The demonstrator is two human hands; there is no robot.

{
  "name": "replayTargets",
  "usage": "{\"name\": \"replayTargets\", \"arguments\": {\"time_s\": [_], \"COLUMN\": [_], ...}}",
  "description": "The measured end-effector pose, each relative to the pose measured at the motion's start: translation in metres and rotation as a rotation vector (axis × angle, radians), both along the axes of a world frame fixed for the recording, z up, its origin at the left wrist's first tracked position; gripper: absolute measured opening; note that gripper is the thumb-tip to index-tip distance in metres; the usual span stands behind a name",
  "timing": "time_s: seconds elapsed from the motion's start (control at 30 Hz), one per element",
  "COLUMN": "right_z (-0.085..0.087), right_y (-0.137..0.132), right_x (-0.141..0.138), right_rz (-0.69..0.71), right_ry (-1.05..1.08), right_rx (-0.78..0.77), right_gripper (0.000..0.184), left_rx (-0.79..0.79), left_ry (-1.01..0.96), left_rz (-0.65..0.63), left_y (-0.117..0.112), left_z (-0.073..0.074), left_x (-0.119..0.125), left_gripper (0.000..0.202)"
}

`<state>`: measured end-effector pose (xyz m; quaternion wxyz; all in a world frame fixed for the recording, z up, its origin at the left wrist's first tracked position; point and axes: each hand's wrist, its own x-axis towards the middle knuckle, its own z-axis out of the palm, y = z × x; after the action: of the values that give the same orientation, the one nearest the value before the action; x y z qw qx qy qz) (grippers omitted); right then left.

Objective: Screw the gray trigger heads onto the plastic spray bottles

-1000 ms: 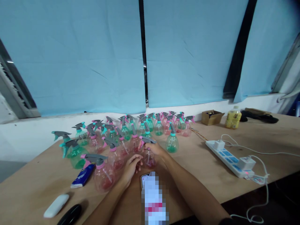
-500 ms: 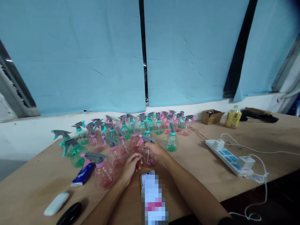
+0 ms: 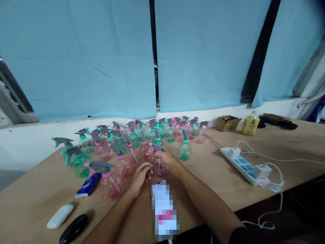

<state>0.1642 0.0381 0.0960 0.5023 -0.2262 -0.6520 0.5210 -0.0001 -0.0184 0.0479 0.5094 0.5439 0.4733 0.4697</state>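
nearest on the brown table (image 3: pixel 208 166), a phone (image 3: pixel 162 210) lies flat between the forearms, its screen blurred out; to the left lie a black oval case (image 3: pixel 73 229), a white case (image 3: pixel 60 216) and a blue packet (image 3: pixel 88 185), which is just beside a large pink bottle (image 3: pixel 111 189). beyond the phone's top edge the left hand (image 3: pixel 142 173) is loosely curled, and whether it holds anything small cannot be told. next to it the right hand (image 3: pixel 165 158) is closed about the upper part of a pink-and-grey spray bottle (image 3: pixel 159 169), which is upright, its nozzle to the left. a white power strip (image 3: pixel 243 166) lies well to the right. farther back stand a lone green bottle (image 3: pixel 184 152) and crowded spray bottles (image 3: pixel 170 135), then a cardboard box (image 3: pixel 230 125), a yellow drink bottle (image 3: pixel 250 126) and blue curtains (image 3: pixel 114 67)
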Motion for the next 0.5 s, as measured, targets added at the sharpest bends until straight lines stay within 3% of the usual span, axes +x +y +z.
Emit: {"name": "replayTargets", "arguments": {"time_s": [0.3,0.5], "right_z": [0.0018,-0.0051], "right_y": [0.0018,0.0011], "right_x": [-0.0018,-0.0021], "right_rz": [0.006,-0.103], "right_ry": [0.020,0.008], "right_rx": [0.033,0.065], "right_gripper": [0.016,0.022], "left_rx": [0.009,0.000], "left_ry": [0.005,-0.004], "left_rz": [0.002,-0.003], "left_y": [-0.0007,-0.0006], "left_z": [-0.0001,0.0002], "left_x": [0.0003,0.0003], "left_gripper": [0.026,0.026]}}
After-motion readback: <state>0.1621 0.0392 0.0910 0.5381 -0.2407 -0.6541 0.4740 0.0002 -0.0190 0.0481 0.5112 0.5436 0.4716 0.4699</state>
